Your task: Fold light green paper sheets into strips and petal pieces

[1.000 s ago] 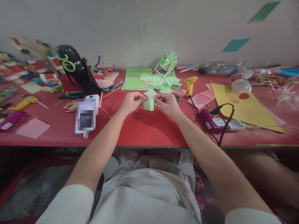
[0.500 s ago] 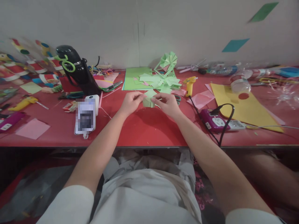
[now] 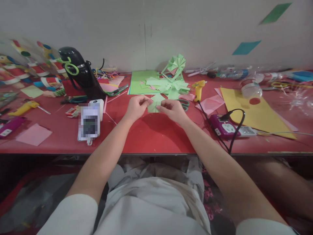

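My left hand [image 3: 137,107] and my right hand [image 3: 172,110] meet over the middle of the red table [image 3: 151,137]. Both pinch a small folded piece of light green paper [image 3: 154,105] between their fingertips, low over the tabletop. Just beyond it lies a heap of light green paper pieces [image 3: 168,85] on a green sheet [image 3: 138,81], with a folded green fan shape [image 3: 176,63] standing behind. Scissors [image 3: 186,104] lie partly hidden behind my right hand.
A yellow glue gun [image 3: 198,88] and pink paper [image 3: 210,103] lie right of my hands, then a purple power strip [image 3: 223,127] with a black cable and a yellow sheet [image 3: 254,109]. Left: a phone [image 3: 89,123], a black bag [image 3: 80,73], pink paper [image 3: 34,133].
The green piece hung down longer from my fingers a second ago; now it is folded up shorter, and my hands have closed in slightly on it.
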`<action>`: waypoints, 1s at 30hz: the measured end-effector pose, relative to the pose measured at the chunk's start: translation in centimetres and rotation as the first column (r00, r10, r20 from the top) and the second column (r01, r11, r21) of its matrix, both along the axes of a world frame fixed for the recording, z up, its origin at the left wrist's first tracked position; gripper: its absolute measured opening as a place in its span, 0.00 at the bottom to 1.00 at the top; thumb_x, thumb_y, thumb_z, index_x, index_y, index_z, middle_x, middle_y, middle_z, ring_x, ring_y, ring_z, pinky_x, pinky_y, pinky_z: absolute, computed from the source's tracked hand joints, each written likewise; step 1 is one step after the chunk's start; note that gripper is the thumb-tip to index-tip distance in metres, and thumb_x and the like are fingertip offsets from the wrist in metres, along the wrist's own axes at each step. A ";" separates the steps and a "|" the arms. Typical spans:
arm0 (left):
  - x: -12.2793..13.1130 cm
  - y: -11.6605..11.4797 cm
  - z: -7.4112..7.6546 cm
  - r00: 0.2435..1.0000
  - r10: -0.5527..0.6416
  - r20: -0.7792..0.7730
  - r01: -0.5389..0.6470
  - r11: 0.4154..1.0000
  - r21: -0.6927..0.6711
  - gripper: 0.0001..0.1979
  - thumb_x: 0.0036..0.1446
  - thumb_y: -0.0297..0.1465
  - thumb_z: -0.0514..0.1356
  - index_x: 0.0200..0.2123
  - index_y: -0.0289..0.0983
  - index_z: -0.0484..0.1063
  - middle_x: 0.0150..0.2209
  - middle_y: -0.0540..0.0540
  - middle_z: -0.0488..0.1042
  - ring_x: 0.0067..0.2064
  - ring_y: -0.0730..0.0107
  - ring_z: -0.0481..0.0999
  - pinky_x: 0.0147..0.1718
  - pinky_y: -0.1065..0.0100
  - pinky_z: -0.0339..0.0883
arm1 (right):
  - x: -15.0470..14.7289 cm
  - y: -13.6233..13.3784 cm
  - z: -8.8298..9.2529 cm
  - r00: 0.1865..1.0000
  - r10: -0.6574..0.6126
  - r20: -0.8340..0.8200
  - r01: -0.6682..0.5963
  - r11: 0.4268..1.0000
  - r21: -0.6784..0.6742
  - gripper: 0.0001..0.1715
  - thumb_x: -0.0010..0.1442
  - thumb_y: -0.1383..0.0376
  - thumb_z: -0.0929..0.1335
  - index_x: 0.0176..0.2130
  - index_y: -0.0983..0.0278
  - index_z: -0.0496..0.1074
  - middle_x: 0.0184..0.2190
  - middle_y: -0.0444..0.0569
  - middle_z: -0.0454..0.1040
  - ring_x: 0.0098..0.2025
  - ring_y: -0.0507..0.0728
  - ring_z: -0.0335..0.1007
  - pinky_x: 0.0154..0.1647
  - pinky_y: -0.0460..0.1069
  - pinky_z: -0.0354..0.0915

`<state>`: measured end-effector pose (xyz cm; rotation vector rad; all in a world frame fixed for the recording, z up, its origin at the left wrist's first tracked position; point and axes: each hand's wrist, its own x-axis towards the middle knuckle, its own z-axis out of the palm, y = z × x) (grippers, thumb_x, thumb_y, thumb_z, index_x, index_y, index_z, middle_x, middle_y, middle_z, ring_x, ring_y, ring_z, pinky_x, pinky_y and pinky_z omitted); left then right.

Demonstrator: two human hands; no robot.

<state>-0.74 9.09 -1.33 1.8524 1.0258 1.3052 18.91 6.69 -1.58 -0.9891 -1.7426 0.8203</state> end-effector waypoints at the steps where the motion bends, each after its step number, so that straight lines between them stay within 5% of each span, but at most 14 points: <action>1: 0.1 -0.1 0.0 1.000 -0.002 0.008 0.002 1.000 0.002 0.13 0.55 0.40 0.64 0.29 0.35 0.76 0.29 0.45 0.79 0.31 0.70 0.75 0.34 0.67 0.68 | 0.0 0.0 0.1 1.000 0.000 0.024 0.000 1.000 0.002 0.24 0.56 0.48 0.71 0.24 0.63 0.66 0.21 0.42 0.62 0.25 0.50 0.55 0.27 0.48 0.57; 9: 0.5 -0.7 0.3 0.993 -0.086 -0.083 0.084 0.996 -0.036 0.15 0.53 0.42 0.67 0.30 0.35 0.78 0.29 0.45 0.79 0.30 0.70 0.73 0.31 0.67 0.66 | 0.1 -0.2 0.3 0.992 0.025 0.120 -0.029 0.999 0.026 0.29 0.57 0.45 0.70 0.21 0.62 0.61 0.19 0.40 0.55 0.24 0.49 0.48 0.26 0.49 0.49; 15: 0.5 -0.5 0.2 0.999 0.029 -0.031 -0.027 0.998 0.059 0.11 0.56 0.38 0.65 0.29 0.36 0.76 0.27 0.48 0.76 0.28 0.73 0.70 0.29 0.68 0.63 | -0.1 -0.3 0.2 0.997 0.042 0.057 -0.040 0.999 -0.034 0.22 0.56 0.48 0.72 0.26 0.64 0.70 0.23 0.43 0.65 0.25 0.50 0.55 0.27 0.49 0.54; 20: 0.7 -0.4 0.0 1.000 -0.023 -0.011 0.023 1.000 0.012 0.10 0.56 0.36 0.64 0.31 0.35 0.74 0.30 0.46 0.77 0.31 0.71 0.73 0.33 0.69 0.66 | 0.2 0.2 -0.4 0.987 0.056 0.149 -0.055 0.998 -0.013 0.18 0.59 0.53 0.69 0.26 0.64 0.69 0.22 0.44 0.67 0.25 0.51 0.57 0.28 0.49 0.55; 24: 0.8 -0.7 0.0 0.993 -0.081 -0.080 0.082 0.997 0.000 0.09 0.56 0.36 0.64 0.32 0.35 0.76 0.31 0.46 0.78 0.32 0.71 0.74 0.34 0.69 0.66 | 0.3 0.2 -0.4 0.972 0.107 0.208 -0.095 0.993 -0.069 0.17 0.58 0.54 0.69 0.26 0.64 0.68 0.22 0.44 0.68 0.25 0.51 0.59 0.29 0.49 0.55; 30: 0.7 -0.8 0.5 1.000 0.022 0.021 -0.023 0.998 0.050 0.09 0.55 0.34 0.64 0.27 0.35 0.74 0.25 0.49 0.74 0.27 0.74 0.70 0.28 0.70 0.63 | -0.4 -0.3 -0.1 0.986 0.129 0.108 -0.116 0.986 -0.119 0.22 0.60 0.49 0.69 0.27 0.64 0.70 0.25 0.47 0.73 0.27 0.52 0.63 0.30 0.49 0.58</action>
